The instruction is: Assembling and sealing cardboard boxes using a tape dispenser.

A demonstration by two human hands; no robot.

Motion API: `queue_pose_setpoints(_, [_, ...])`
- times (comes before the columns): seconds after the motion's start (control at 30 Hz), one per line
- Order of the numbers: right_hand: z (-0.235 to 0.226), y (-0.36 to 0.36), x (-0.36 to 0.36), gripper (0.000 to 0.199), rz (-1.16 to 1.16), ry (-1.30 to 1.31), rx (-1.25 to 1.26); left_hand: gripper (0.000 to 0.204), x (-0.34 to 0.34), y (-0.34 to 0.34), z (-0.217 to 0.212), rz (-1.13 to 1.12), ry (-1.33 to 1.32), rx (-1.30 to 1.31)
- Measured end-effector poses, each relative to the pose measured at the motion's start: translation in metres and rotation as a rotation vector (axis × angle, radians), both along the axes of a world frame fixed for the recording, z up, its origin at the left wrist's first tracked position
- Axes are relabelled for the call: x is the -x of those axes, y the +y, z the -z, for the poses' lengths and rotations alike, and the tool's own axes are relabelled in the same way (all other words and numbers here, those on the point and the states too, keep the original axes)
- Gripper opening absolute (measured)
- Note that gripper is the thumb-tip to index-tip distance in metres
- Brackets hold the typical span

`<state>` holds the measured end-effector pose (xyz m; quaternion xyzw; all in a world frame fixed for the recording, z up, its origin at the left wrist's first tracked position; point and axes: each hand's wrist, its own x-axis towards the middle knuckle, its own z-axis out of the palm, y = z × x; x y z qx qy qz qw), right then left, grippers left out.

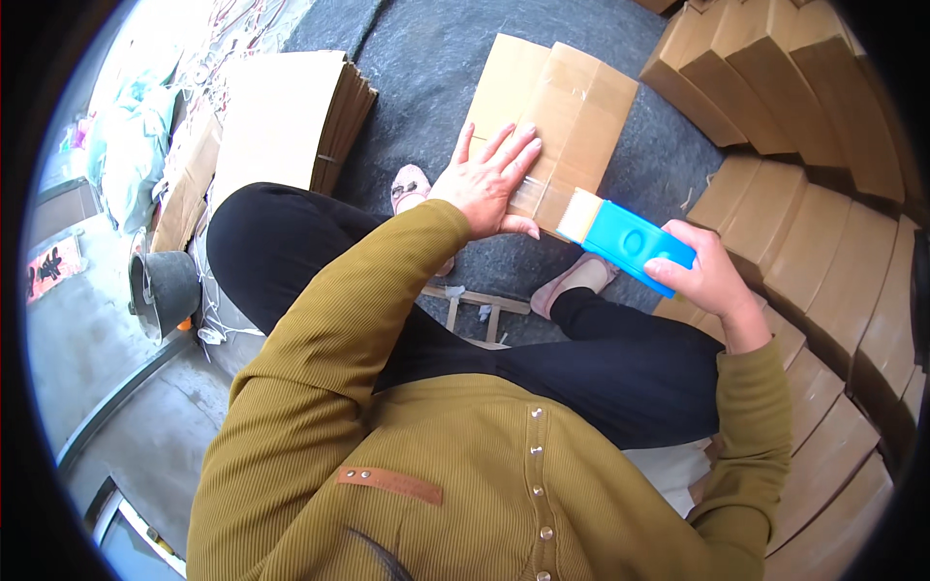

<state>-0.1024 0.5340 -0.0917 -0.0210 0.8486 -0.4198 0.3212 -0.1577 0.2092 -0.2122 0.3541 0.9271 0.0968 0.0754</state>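
In front of me a brown cardboard box point(593, 107) lies between my feet, with clear tape along its top and a side flap folded out to the left. My left hand point(489, 184) presses on it with fingers spread. Gripped in my right hand point(712, 276) is a blue tape dispenser point(635, 247) with a roll of pale tape at its front. That front end touches the box's near right corner, where the tape meets the cardboard.
A stack of flat cardboard point(281, 121) stands at the left. Rows of closed brown boxes point(823, 252) are piled along my right side. A dark bucket point(165, 290) sits on the floor at the left. Dark sheeting point(417, 87) covers the ground ahead.
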Motion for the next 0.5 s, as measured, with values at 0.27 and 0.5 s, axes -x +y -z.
queue_pose_setpoints(0.27, [0.013,0.037,-0.017,0.045,0.048,-0.067,0.039,0.128,0.001,0.001,-0.001,-0.001,-0.033,0.031])
queue_pose_setpoints(0.5, [0.042,0.079,-0.045,0.046,0.019,-0.097,-0.092,0.13,0.007,-0.014,-0.004,-0.1,-0.047,0.104])
